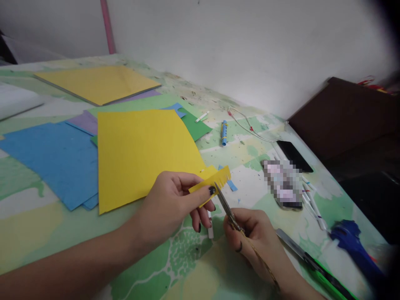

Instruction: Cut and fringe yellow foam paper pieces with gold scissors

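Between the thumb and fingers of my left hand [175, 204] is a narrow yellow paper strip [204, 186], its far end cut into a fringe. My right hand [256, 237] is closed around small scissors [229, 212], whose blade tips meet the strip's edge beside my left thumb. The handle loops are mostly hidden by my fingers. Behind my left hand lies a large yellow paper sheet [137, 154]. A small blue paper scrap [231, 185] rests just past the strip. Beneath my left fingers is a white stick-like piece [210, 229], partly covered.
Blue sheets [56, 162] and a yellow pad [100, 83] lie left and back. Rightward are a rolled blue paper tube [224, 133], a pixelated phone-like object [283, 183], a black phone [294, 155], a green-handled cutter [312, 262] and a dark blue tool [353, 243]. A wall [234, 50] stands behind.
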The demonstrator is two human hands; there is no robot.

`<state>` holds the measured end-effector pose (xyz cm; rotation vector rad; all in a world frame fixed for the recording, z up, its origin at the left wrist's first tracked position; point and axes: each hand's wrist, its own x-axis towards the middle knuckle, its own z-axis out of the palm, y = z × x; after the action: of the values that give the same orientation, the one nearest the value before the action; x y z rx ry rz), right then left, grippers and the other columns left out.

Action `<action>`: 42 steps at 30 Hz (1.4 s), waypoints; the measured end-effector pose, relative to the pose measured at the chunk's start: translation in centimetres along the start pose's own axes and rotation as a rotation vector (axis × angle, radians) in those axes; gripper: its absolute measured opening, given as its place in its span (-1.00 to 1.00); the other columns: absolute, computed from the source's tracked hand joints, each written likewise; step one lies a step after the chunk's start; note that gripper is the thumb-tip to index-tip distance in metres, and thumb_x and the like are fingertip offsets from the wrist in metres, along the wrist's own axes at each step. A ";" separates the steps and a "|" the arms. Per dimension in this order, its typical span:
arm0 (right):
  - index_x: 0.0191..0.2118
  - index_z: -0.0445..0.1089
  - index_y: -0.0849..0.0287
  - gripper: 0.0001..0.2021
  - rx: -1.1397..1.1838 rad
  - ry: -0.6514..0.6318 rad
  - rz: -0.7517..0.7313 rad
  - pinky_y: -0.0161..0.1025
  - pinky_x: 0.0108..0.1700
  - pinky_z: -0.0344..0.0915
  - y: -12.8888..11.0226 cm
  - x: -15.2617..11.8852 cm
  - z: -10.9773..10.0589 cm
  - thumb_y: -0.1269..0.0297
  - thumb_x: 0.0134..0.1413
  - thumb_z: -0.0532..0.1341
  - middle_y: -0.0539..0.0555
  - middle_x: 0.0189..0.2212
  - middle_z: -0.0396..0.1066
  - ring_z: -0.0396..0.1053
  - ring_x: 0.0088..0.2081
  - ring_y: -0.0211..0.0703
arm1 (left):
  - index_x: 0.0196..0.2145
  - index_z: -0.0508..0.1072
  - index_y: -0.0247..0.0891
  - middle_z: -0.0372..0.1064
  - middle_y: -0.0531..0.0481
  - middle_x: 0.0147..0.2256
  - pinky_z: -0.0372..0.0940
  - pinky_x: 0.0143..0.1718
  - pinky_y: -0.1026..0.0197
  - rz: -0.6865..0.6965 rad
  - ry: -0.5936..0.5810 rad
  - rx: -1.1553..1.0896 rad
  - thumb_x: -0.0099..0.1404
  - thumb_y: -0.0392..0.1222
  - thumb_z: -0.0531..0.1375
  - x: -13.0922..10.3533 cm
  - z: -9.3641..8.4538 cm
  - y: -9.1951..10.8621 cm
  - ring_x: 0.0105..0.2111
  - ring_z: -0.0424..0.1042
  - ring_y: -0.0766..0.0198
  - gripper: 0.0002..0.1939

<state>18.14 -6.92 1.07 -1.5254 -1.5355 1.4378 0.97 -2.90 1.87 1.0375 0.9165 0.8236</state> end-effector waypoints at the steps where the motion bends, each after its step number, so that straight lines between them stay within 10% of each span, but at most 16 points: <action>1: -0.71 0.11 0.19 -0.51 -0.001 -0.003 0.005 -0.37 -0.65 -0.18 0.0 0.0 0.0 -0.11 -0.27 0.27 -0.14 -0.76 -0.06 -0.13 -0.65 -0.40 | -0.62 0.40 -0.36 0.36 0.06 -0.71 0.19 -0.75 0.46 0.000 0.001 -0.002 0.14 -0.28 0.16 0.0 0.0 0.0 -0.76 0.30 0.45 -0.79; 24: -0.73 0.11 0.18 -0.62 -0.070 0.037 0.049 -0.37 -0.64 -0.19 0.4 0.0 -0.1 0.11 -0.28 0.30 -0.15 -0.76 -0.10 -0.14 -0.65 -0.39 | -0.63 0.39 -0.36 0.36 0.05 -0.71 0.18 -0.74 0.44 -0.003 -0.009 -0.014 0.14 -0.28 0.16 0.0 0.1 0.1 -0.77 0.29 0.45 -0.78; 42: -0.61 0.12 0.20 -0.45 0.096 -0.064 -0.025 -0.44 -0.72 -0.21 0.6 -0.3 -0.2 -0.25 -0.27 0.22 -0.15 -0.72 -0.05 -0.14 -0.69 -0.47 | -0.62 0.40 -0.37 0.37 0.05 -0.68 0.21 -0.76 0.44 0.029 0.001 -0.067 0.11 -0.29 0.17 0.2 0.0 -0.2 -0.75 0.33 0.41 -0.81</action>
<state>18.58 -7.32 0.66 -1.4127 -1.4945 1.5366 1.09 -2.81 1.69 0.9943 0.8712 0.8735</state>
